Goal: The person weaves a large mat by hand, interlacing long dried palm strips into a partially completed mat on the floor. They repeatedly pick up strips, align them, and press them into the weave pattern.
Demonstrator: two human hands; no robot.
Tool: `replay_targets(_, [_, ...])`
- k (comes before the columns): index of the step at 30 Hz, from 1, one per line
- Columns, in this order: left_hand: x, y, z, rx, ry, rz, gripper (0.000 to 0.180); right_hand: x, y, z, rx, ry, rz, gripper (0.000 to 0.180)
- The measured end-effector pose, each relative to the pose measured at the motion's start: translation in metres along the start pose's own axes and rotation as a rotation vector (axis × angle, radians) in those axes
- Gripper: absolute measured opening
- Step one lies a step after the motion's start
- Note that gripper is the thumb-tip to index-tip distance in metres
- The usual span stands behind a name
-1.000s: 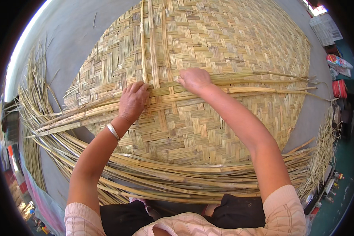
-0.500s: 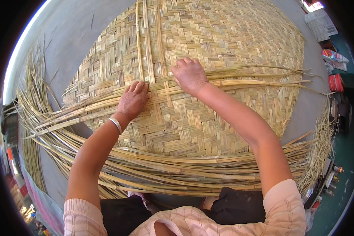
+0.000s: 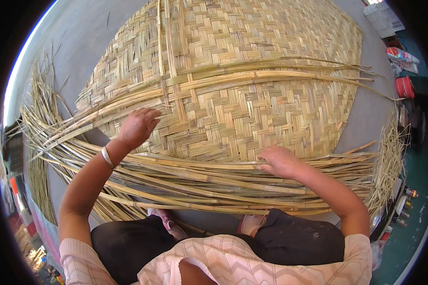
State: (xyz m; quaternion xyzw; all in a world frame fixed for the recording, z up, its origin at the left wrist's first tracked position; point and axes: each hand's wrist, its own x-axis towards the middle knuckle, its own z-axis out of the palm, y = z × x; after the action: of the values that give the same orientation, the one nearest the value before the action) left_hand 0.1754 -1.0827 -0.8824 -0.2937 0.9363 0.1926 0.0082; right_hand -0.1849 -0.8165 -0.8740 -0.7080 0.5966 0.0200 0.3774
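Woven bamboo mat (image 3: 252,95) — pale, broad — lies under our flat left hand (image 3: 139,126); our right hand (image 3: 281,161) grips loose strips (image 3: 199,178) nearer us.

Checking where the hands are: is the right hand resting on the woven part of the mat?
No: the right hand lies on the loose bundle of long strips below the woven mat, not on the weave.

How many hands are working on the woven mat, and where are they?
2. The left hand rests on the woven mat's near-left edge; the right hand lies on the loose strips bundled along its near side.
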Motion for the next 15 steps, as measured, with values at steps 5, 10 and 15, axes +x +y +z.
replay_targets(5, [-0.042,0.027,0.021,-0.186,-0.304,-0.011,0.021,-0.021,0.012,0.024,0.029,0.007,0.097,0.027])
replay_targets(10, [-0.047,0.045,0.031,-0.202,-0.398,0.023,0.024,-0.019,0.021,0.032,-0.024,0.028,0.076,0.018])
replay_targets(15, [-0.036,0.047,0.03,-0.215,-0.545,-0.062,0.032,-0.016,0.016,0.023,-0.032,0.063,0.095,0.016])
